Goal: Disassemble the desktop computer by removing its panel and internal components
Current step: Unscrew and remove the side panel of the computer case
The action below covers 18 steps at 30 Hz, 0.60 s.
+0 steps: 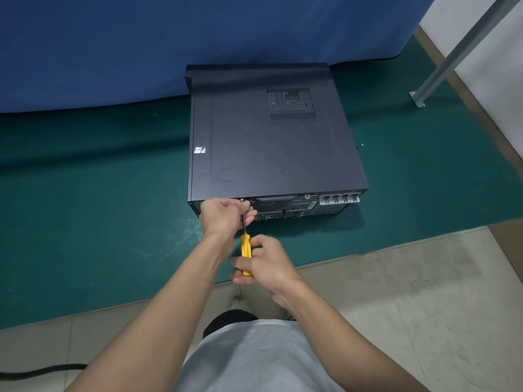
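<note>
A dark grey desktop computer (271,142) lies flat on a green mat, its side panel facing up with a vent grille (291,105) near the far right. Its rear face with ports points toward me. My right hand (266,264) grips the yellow handle of a screwdriver (246,254). The metal shaft runs up to a screw at the left top edge of the rear face. My left hand (226,215) pinches the shaft close to the tip, resting against the case.
The green mat (93,210) covers the floor under the computer, with beige tiles nearer me. A blue cloth (113,46) hangs behind. A grey metal post (452,58) slants at the right. A small screw (361,145) lies right of the case. A black cable (39,371) runs at bottom left.
</note>
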### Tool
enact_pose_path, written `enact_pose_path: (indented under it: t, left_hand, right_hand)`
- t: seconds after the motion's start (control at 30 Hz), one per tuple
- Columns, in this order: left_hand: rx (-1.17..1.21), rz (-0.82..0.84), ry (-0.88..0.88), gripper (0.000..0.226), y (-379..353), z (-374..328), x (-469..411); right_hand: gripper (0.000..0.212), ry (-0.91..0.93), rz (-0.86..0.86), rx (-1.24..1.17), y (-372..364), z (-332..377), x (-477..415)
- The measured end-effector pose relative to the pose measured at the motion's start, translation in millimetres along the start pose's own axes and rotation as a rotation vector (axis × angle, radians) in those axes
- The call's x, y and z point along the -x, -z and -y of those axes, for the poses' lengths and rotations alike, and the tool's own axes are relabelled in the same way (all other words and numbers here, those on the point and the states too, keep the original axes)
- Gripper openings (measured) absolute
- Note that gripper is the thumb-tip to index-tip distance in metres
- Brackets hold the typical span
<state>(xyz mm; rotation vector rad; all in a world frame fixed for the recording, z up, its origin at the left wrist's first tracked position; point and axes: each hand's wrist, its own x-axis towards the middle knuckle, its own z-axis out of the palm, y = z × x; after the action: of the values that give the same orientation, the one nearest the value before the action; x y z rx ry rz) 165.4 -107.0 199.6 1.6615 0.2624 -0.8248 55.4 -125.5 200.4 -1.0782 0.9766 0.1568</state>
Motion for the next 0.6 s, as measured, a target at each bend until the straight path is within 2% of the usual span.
enact_pose_path:
  t: [0.07, 0.13, 0.2, 0.3, 0.4, 0.5, 0.6]
  left_hand:
    - [0.065, 0.05, 0.027, 0.007, 1.0, -0.4, 1.1]
    - [0.133, 0.105, 0.056, 0.009, 3.2, -0.8, 2.3]
    - [0.161, 0.117, 0.065, 0.008, 4.6, 0.0, 3.5]
    - [0.095, 0.041, 0.029, 0.01, 2.7, 1.2, 5.0]
    - [0.029, -0.015, -0.003, 0.01, 0.5, 1.3, 4.2]
    - [0.072, 0.054, 0.025, 0.007, 1.5, 0.0, 2.8]
    - [0.158, 0.14, 0.052, 0.008, 4.5, 0.2, 3.0]
  right_hand:
    - [0.022, -0.013, 0.1, -0.087, 4.6, 3.5, 2.2]
    - [0.026, -0.038, 0.188, -0.186, 8.1, 6.0, 3.7]
    - [0.029, -0.014, 0.165, -0.137, 7.8, 5.3, 4.2]
    - [0.03, 0.017, 0.053, -0.043, 1.3, 3.8, 3.2]
    - [0.031, 0.006, 0.014, -0.047, -2.4, 4.5, 2.8]
    - [0.018, -0.02, 0.121, -0.107, 3.2, 8.6, 4.7]
    - [0.024, -0.062, 0.215, -0.138, 8.4, 11.3, 5.9]
